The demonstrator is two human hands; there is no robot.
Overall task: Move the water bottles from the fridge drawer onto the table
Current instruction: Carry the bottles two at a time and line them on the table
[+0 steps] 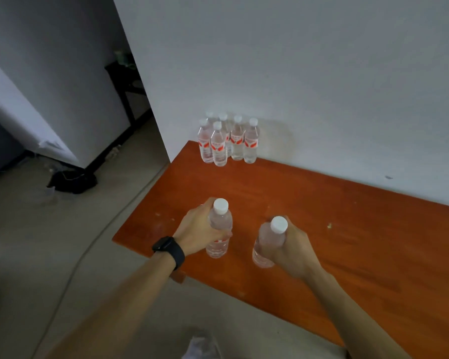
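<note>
My left hand [196, 230] grips a clear water bottle [219, 229] with a white cap and a red label, held upright over the near left part of the orange-brown table [335, 224]. My right hand [292, 248] grips a second water bottle [266, 242] round its upper body, tilted a little to the right, above the table beside the first. Whether either bottle's base touches the tabletop cannot be told. Several more bottles [228, 141] stand in a tight group at the table's far left corner against the wall. The fridge drawer is out of view.
A white wall [322, 86] runs along the table's far edge. On the floor to the left lie a dark bundle [71, 181] and a thin cable [94, 244]. A white fridge-like cabinet [36, 125] stands at the left. A black watch [169, 248] sits on my left wrist.
</note>
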